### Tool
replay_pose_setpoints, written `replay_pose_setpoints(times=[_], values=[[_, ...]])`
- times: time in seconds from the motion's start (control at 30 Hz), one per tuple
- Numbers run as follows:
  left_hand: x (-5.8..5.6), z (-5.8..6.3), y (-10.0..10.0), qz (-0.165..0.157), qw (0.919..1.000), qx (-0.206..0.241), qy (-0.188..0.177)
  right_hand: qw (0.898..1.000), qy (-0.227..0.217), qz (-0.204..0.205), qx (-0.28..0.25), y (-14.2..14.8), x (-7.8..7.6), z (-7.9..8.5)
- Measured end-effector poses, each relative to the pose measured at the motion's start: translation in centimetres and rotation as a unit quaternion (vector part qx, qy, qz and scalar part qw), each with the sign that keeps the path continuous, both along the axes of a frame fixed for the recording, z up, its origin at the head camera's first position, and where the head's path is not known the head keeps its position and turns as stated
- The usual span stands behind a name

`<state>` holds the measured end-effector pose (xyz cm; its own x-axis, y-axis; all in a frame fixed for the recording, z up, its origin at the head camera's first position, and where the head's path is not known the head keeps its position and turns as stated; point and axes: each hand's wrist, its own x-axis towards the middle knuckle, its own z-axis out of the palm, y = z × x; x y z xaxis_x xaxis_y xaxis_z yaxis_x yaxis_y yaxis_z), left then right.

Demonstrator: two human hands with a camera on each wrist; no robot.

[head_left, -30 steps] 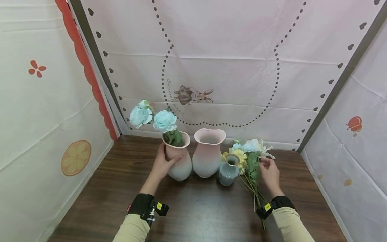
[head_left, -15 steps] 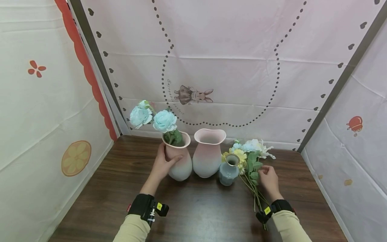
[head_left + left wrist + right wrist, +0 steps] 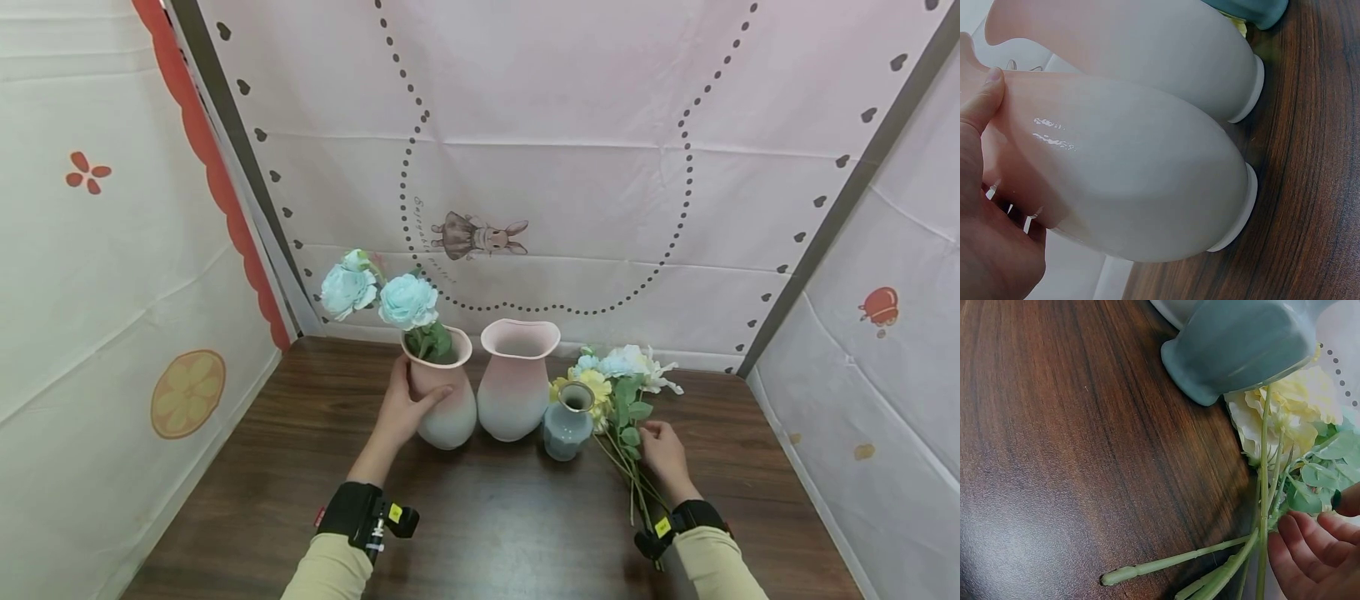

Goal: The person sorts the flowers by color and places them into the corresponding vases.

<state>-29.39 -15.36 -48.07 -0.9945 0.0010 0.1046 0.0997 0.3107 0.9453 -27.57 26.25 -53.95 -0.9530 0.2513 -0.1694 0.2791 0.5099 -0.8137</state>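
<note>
My left hand (image 3: 397,410) holds a pink-to-white vase (image 3: 450,408) by its upper side. In the left wrist view the thumb lies along the pink part and the other fingers go behind it, partly hidden. Two light-blue artificial flowers (image 3: 408,301) lean out of this vase to the left. On the right, a bunch of artificial flowers (image 3: 624,364) in white, pale blue and yellow lies on the table. Beside its green stems (image 3: 1264,487) is my right hand (image 3: 664,457), fingers loosely bent, fingertips right at the leaves (image 3: 1304,496) in the right wrist view, nothing pinched between them.
A second pink-to-white vase (image 3: 514,398) stands upright next to the held one. Right of it is a small blue-grey vase (image 3: 567,433), close in front of the yellow flowers. The dark wooden table (image 3: 487,525) is bounded by printed cloth walls (image 3: 562,208).
My right hand has come down along the bunch, from beside the white flower to beside the lower leaves and stems. The left hand and its vase have stayed in place.
</note>
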Motion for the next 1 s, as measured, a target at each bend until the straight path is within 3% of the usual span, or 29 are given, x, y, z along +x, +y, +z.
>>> replay_pose_setpoints(times=[0.37,1.0], values=[[0.2,-0.1,0.0,-0.001,1.0,-0.002,0.005,0.999,0.01,0.006,-0.047,0.1,0.3,-0.9],[0.2,0.1,0.0,0.0,1.0,0.005,0.005,0.999,0.006,0.026,-0.02,-0.3,0.3,-0.9]])
